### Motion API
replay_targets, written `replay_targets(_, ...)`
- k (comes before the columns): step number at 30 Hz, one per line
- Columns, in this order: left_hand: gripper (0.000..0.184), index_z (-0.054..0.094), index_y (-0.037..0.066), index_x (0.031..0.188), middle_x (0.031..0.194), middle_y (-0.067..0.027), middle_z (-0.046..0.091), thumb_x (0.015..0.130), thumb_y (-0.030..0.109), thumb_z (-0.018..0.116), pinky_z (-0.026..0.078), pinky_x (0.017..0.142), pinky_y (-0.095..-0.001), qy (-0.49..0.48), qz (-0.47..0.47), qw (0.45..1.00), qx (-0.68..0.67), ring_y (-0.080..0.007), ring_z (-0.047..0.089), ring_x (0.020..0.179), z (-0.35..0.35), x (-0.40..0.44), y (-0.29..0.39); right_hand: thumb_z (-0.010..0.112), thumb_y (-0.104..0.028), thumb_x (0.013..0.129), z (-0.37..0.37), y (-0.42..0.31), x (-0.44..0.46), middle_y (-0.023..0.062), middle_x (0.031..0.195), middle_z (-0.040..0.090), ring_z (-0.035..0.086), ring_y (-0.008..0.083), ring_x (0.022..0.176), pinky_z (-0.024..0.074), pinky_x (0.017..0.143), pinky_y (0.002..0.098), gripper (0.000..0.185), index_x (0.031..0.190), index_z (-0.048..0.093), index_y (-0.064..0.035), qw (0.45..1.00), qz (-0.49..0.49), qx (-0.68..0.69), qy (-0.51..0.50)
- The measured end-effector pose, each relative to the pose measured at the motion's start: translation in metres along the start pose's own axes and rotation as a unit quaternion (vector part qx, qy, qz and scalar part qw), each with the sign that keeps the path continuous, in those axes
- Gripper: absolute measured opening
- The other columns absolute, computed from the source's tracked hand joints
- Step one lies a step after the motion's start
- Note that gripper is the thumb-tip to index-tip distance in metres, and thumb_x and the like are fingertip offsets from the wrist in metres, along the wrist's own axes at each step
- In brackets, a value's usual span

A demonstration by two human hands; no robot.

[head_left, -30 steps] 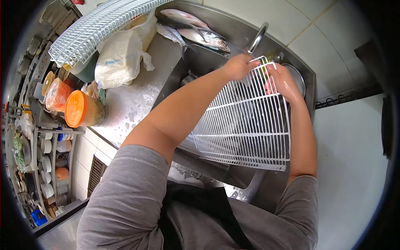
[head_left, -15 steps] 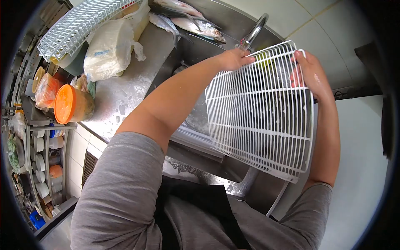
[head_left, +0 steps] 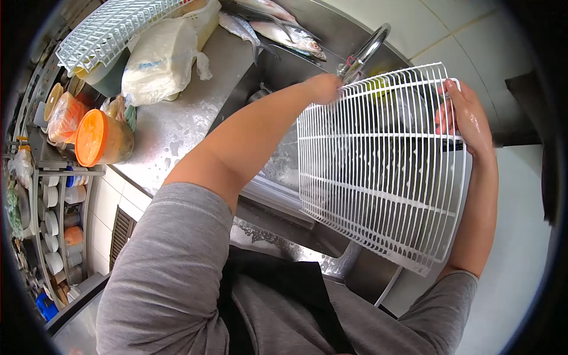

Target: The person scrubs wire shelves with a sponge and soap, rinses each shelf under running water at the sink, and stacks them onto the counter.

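A white wire rack (head_left: pixel 378 165), wet with drops, is held up at a tilt over the metal sink (head_left: pixel 278 160). My right hand (head_left: pixel 466 115) is closed round its upper right corner. At the rack's upper left edge, just below the curved faucet (head_left: pixel 370 50), is my left hand (head_left: pixel 324 89). It is smeared by motion and its fingers do not show clearly, so whether it touches the rack or the faucet I cannot tell. Something yellow-green shows through the bars, mostly hidden.
Several whole fish (head_left: pixel 287 35) lie beyond the sink. On the steel counter (head_left: pixel 171 130) at left are a plastic-wrapped block (head_left: pixel 160 62), another wire rack (head_left: pixel 112 35) and an orange-lidded tub (head_left: pixel 92 139). Shelves with stacked bowls (head_left: pixel 52 219) stand far left.
The wire rack has shifted right and slightly down, with my right hand on its corner. My left hand has drawn back slightly to the left along the top edge, now blurred.
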State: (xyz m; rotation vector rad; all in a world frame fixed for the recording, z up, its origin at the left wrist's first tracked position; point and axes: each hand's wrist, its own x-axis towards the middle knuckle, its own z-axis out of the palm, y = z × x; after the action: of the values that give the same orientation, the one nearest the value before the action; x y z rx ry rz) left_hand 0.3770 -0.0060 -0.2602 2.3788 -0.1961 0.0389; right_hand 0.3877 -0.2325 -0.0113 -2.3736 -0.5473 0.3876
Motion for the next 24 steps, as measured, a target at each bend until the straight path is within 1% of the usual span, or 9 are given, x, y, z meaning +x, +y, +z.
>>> replay_targets(4, 0.028, 0.062, 0.004, 0.098, 0.086, -0.02, 0.062, 0.081, 0.024, 0.053, 0.046, 0.076, -0.0404, 0.034, 0.041, 0.999, 0.002, -0.0339, 0.06, 0.084, -0.012, 0.014, 0.021, 0.037, -0.032, 0.095, 0.005, 0.004, -0.001, 0.005, 0.053, 0.053, 0.05, 0.0104, 0.037, 0.0337, 0.034, 0.021, 0.032, 0.09, 0.05, -0.0034, 1.0, -0.009, 0.007, 0.009)
replay_targets(7, 0.03, 0.061, 0.004, 0.1, 0.087, -0.0193, 0.062, 0.083, 0.027, 0.053, 0.046, 0.076, -0.0384, 0.032, -0.015, 0.999, -0.037, -0.0322, 0.06, 0.082, -0.027, 0.006, 0.036, 0.037, -0.033, 0.095, 0.008, 0.011, 0.001, 0.0051, 0.054, 0.053, 0.05, 0.0103, 0.038, 0.0356, 0.035, 0.021, 0.033, 0.09, 0.05, -0.0034, 0.999, -0.015, 0.022, 0.017)
replay_targets(10, 0.037, 0.061, 0.003, 0.103, 0.088, -0.0171, 0.063, 0.085, 0.035, 0.054, 0.045, 0.076, -0.0363, 0.069, 0.008, 0.993, -0.094, -0.0276, 0.06, 0.081, -0.037, 0.0, 0.033, 0.037, -0.035, 0.095, 0.009, 0.026, 0.005, 0.0065, 0.056, 0.053, 0.051, 0.0119, 0.039, 0.0368, 0.035, 0.0218, 0.032, 0.091, 0.048, -0.0048, 0.996, -0.031, 0.089, 0.0)
replay_targets(13, 0.047, 0.063, 0.005, 0.097, 0.084, -0.0134, 0.062, 0.083, 0.049, 0.052, 0.045, 0.073, -0.0348, 0.057, 0.033, 0.984, -0.167, -0.0262, 0.059, 0.079, -0.047, -0.001, 0.035, 0.038, -0.037, 0.095, 0.016, 0.043, 0.014, 0.0065, 0.056, 0.054, 0.051, 0.0117, 0.039, 0.0375, 0.036, 0.0226, 0.033, 0.092, 0.048, -0.0052, 0.989, -0.031, 0.142, -0.026)
replay_targets(14, 0.052, 0.063, 0.003, 0.096, 0.085, -0.0146, 0.062, 0.084, 0.052, 0.051, 0.044, 0.074, -0.0347, 0.03, 0.008, 0.991, -0.129, -0.0265, 0.058, 0.08, -0.052, -0.004, 0.038, 0.038, -0.037, 0.095, 0.021, 0.047, 0.018, 0.0065, 0.056, 0.054, 0.051, 0.0117, 0.039, 0.0375, 0.036, 0.0226, 0.033, 0.092, 0.048, -0.0052, 0.989, -0.033, 0.143, -0.025)
replay_targets(17, 0.053, 0.063, 0.003, 0.096, 0.087, -0.0152, 0.061, 0.084, 0.054, 0.05, 0.044, 0.075, -0.0347, 0.008, -0.022, 0.994, -0.102, -0.0263, 0.058, 0.082, -0.051, -0.006, 0.035, 0.038, -0.034, 0.095, 0.038, 0.05, 0.033, 0.0066, 0.057, 0.054, 0.051, 0.0122, 0.04, 0.0394, 0.037, 0.0237, 0.03, 0.09, 0.048, -0.006, 0.987, -0.019, 0.15, -0.06)
replay_targets(19, 0.055, 0.063, 0.003, 0.095, 0.085, -0.0145, 0.062, 0.084, 0.055, 0.05, 0.044, 0.075, -0.0347, 0.006, -0.009, 0.992, -0.128, -0.0254, 0.058, 0.082, -0.047, -0.007, 0.036, 0.038, -0.034, 0.095, 0.059, 0.056, 0.046, 0.0064, 0.057, 0.053, 0.051, 0.0124, 0.04, 0.0407, 0.038, 0.0246, 0.03, 0.091, 0.049, -0.0062, 0.976, -0.015, 0.183, -0.121)
replay_targets(21, 0.053, 0.061, 0.002, 0.102, 0.086, -0.0098, 0.062, 0.086, 0.052, 0.049, 0.044, 0.076, -0.0304, 0.006, -0.003, 0.98, -0.2, -0.018, 0.057, 0.08, -0.044, -0.006, 0.038, 0.039, -0.035, 0.095, 0.084, 0.056, 0.056, 0.0062, 0.057, 0.053, 0.05, 0.0128, 0.04, 0.0415, 0.038, 0.0258, 0.03, 0.091, 0.05, -0.0065, 0.966, 0.016, 0.201, -0.161)
replay_targets(24, 0.054, 0.06, 0.001, 0.103, 0.087, -0.0101, 0.063, 0.088, 0.051, 0.046, 0.044, 0.077, -0.0302, -0.016, -0.058, 0.975, -0.214, -0.0162, 0.057, 0.08, -0.051, -0.012, 0.036, 0.039, -0.038, 0.094, 0.117, 0.046, 0.071, 0.0064, 0.056, 0.054, 0.052, 0.0133, 0.041, 0.0412, 0.038, 0.0255, 0.033, 0.091, 0.05, -0.0065, 0.968, -0.001, 0.136, -0.211)
